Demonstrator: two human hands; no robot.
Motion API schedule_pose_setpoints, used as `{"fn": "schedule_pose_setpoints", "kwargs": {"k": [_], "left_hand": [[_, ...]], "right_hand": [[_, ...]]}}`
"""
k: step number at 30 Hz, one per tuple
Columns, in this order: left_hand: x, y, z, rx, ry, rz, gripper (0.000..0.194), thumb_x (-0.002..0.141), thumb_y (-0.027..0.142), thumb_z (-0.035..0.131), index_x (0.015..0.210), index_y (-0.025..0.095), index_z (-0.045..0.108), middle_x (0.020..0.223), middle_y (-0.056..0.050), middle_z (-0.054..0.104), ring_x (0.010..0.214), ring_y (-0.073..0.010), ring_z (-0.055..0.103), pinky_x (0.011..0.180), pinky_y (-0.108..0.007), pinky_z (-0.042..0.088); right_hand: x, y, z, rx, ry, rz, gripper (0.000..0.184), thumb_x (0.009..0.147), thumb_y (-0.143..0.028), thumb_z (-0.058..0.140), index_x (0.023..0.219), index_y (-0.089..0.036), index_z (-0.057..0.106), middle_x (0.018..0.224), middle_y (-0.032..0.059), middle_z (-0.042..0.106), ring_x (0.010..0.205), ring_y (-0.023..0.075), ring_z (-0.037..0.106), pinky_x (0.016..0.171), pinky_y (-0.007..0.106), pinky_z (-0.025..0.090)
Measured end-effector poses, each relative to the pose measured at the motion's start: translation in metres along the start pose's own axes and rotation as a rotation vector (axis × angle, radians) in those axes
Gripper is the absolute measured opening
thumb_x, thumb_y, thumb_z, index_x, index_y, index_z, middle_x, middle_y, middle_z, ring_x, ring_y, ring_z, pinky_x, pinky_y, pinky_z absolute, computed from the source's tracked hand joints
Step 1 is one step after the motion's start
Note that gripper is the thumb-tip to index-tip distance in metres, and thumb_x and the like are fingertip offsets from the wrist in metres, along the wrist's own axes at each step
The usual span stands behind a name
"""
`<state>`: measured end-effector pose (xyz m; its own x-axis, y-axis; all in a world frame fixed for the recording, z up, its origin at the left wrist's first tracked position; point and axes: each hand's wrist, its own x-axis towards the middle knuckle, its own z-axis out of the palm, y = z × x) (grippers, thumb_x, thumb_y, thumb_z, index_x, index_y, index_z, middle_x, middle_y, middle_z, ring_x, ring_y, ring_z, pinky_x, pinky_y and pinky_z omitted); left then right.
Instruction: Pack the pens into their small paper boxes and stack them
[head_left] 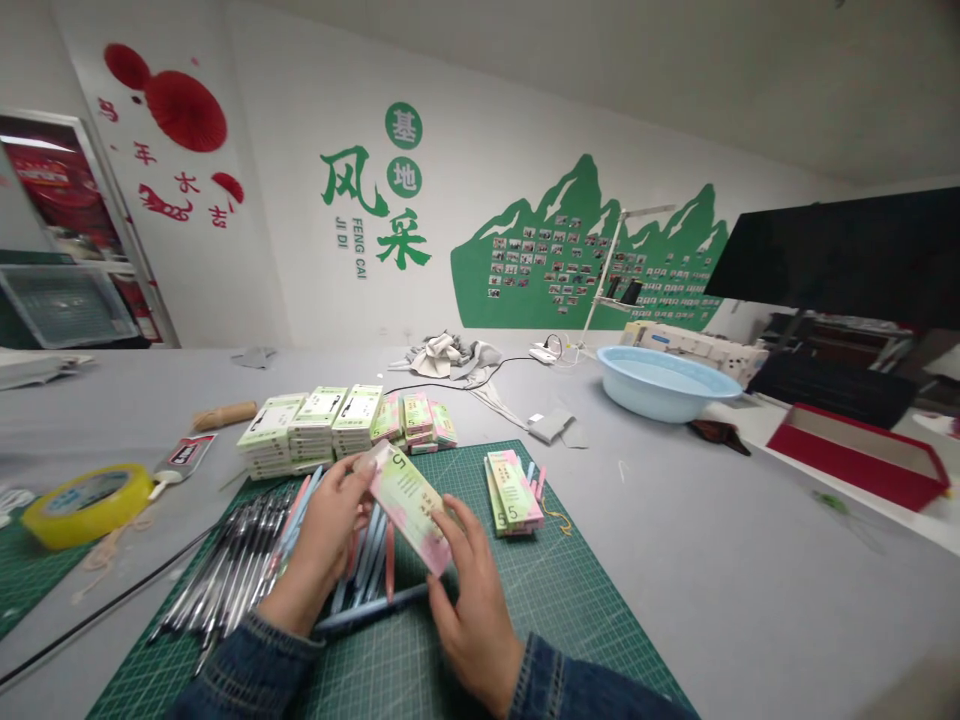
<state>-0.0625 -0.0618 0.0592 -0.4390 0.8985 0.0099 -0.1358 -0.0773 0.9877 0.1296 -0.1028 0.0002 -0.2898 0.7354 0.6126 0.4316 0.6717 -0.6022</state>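
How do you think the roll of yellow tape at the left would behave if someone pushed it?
The roll of yellow tape lies on its flat side, so it would probably slide rather than roll. Its broad, low shape makes tipping unlikely. Its edge reaches the green cutting mat, which might make it catch slightly.

Pens (232,570) on the mat's (570,610) left, cartons (322,420) behind them, basin (660,385) (farther back) at right.

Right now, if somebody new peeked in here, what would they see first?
Probably the big green mountains on the wall. Next, the blue basin at the right of the table and the yellow tape roll at its left. In front, the left hand and right hand hold a pink-and-green packet above a green mat.
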Motion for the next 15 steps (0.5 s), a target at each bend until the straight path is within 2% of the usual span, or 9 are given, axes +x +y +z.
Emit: {"fn": "schedule_pose_setpoints", "kwargs": {"k": [2,5,8,12,15], "left_hand": [[-0.002,-0.005,0.002,0.055,-0.041,0.002,0.048,0.067,0.049,0.076,0.1,0.015,0.066,0.065,0.004,0.059,0.05,-0.0082,0.048,0.041,-0.015,0.029],[-0.009,-0.014,0.006,0.124,-0.137,0.032,0.045,0.068,0.047,0.075,0.099,0.015,0.068,0.074,0.001,0.065,0.056,-0.0102,0.052,0.045,-0.017,0.033],[-0.02,-0.015,0.014,0.181,-0.214,0.055,0.044,0.071,0.047,0.075,0.101,0.016,0.07,0.079,-0.001,0.067,0.062,-0.013,0.055,0.048,-0.02,0.037],[-0.032,-0.001,0.026,0.063,-0.294,-0.002,0.039,0.07,0.041,0.075,0.099,0.015,0.071,0.084,-0.003,0.067,0.071,-0.0146,0.059,0.057,-0.022,0.046],[-0.036,0.009,0.031,-0.033,-0.286,-0.093,0.029,0.065,0.032,0.076,0.088,0.014,0.071,0.084,-0.003,0.068,0.071,-0.0133,0.06,0.056,-0.02,0.047]], "right_hand": [[-0.002,-0.001,-0.004,-0.021,-0.063,0.033,0.091,0.074,0.003,0.055,0.155,-0.03,0.029,0.16,0.0089,0.029,0.148,0.0289,0.032,0.12,0.052,0.033],[0.008,-0.001,-0.01,-0.027,-0.177,0.096,0.099,0.07,-0.003,0.067,0.155,-0.034,0.027,0.158,0.0099,0.033,0.143,0.0328,0.038,0.117,0.055,0.035],[0.022,-0.002,-0.015,-0.009,-0.234,0.136,0.098,0.07,-0.006,0.07,0.154,-0.038,0.03,0.157,0.0086,0.032,0.137,0.0316,0.046,0.112,0.051,0.043],[0.033,-0.008,-0.016,0.009,-0.154,0.071,0.095,0.073,-0.004,0.062,0.155,-0.032,0.025,0.152,0.0103,0.039,0.135,0.0279,0.048,0.11,0.045,0.045],[0.032,-0.01,-0.016,0.049,-0.05,0.014,0.092,0.071,0.001,0.056,0.153,-0.028,0.026,0.145,0.0098,0.047,0.132,0.0243,0.05,0.111,0.042,0.044]]}}
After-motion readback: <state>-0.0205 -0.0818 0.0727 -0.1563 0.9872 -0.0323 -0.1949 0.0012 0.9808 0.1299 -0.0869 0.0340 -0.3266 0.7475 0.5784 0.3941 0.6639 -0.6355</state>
